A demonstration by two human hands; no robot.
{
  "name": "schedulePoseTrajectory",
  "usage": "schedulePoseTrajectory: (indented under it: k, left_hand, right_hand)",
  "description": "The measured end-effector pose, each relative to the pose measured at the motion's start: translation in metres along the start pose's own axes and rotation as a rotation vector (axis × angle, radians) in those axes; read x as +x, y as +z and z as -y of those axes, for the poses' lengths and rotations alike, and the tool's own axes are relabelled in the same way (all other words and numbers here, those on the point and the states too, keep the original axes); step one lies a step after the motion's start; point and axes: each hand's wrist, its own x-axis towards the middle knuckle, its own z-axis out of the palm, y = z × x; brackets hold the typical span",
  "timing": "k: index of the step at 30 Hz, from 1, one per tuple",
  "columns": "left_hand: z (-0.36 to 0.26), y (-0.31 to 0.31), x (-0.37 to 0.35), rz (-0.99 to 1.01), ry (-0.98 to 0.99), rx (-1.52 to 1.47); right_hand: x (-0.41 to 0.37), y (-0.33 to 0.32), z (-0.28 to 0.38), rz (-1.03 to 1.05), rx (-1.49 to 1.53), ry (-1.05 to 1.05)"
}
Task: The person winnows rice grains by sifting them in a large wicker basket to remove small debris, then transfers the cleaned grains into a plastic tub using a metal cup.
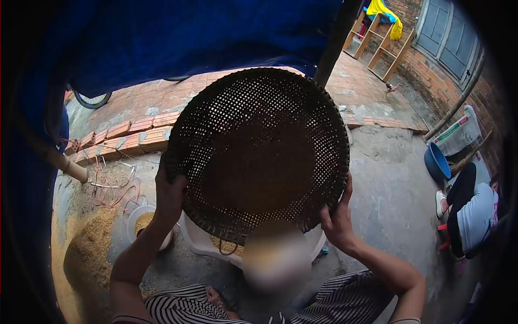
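A round woven sieve (259,146) is held up in front of me, with light showing through its mesh and a dark mass over its middle. My left hand (170,191) is closed on its left rim, and my right hand (340,218) grips the lower right rim. Under the sieve stands a wide pale basin (197,243) with yellowish grain in it. A pale blurred patch covers part of the view just below the sieve's lower rim. To the left, a white bucket (132,224) holds more grain.
Grain (91,243) is heaped on the ground at left. Behind run stacked bricks (129,141) and a blue tarp (189,38) hangs above. A post (335,46) stands beyond the sieve. At right are a blue tub (436,162) and a seated person (475,216).
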Motion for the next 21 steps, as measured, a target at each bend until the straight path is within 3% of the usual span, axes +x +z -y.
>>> schedulePoseTrajectory:
  k: [3,5,7,8,10,11,13,15,17,19,21]
  left_hand:
    - [0.038,-0.003,0.014,0.035,-0.075,-0.006]
    - [0.056,-0.001,0.012,0.024,-0.461,-0.278]
    - [0.072,-0.01,0.005,0.08,-0.807,-0.333]
    - [0.081,-0.016,-0.002,0.071,-0.832,-0.328]
    - [0.077,-0.019,-0.007,0.047,-1.166,-0.221]
    - [0.072,-0.021,-0.01,0.045,-1.166,-0.218]
    - [0.058,-0.022,-0.016,0.038,-1.087,-0.22]
    - [0.029,-0.013,-0.025,0.051,-0.729,-0.262]
    - [0.0,-0.008,-0.024,0.021,-0.448,-0.093]
    - [-0.023,0.008,-0.021,-0.062,-0.288,-0.148]
    - [-0.004,-0.001,-0.012,-0.055,-0.291,-0.139]
  right_hand:
    - [0.006,-0.001,-0.004,0.077,-0.036,0.167]
    - [0.002,-0.003,-0.012,0.13,-0.09,0.267]
    - [0.0,-0.004,-0.017,0.244,-0.136,0.42]
    - [-0.003,-0.008,-0.015,0.323,-0.108,0.544]
    - [-0.006,-0.012,-0.007,0.403,-0.042,0.669]
    - [-0.005,-0.015,-0.001,0.466,0.022,0.782]
    - [-0.003,-0.022,0.004,0.53,-0.027,0.818]
    - [-0.013,-0.023,-0.005,0.307,-0.233,0.184]
    - [-0.011,-0.024,0.015,0.238,-0.188,0.199]
    - [-0.005,-0.023,0.022,0.184,-0.144,0.203]
    - [0.0,-0.02,0.02,0.146,-0.064,0.148]
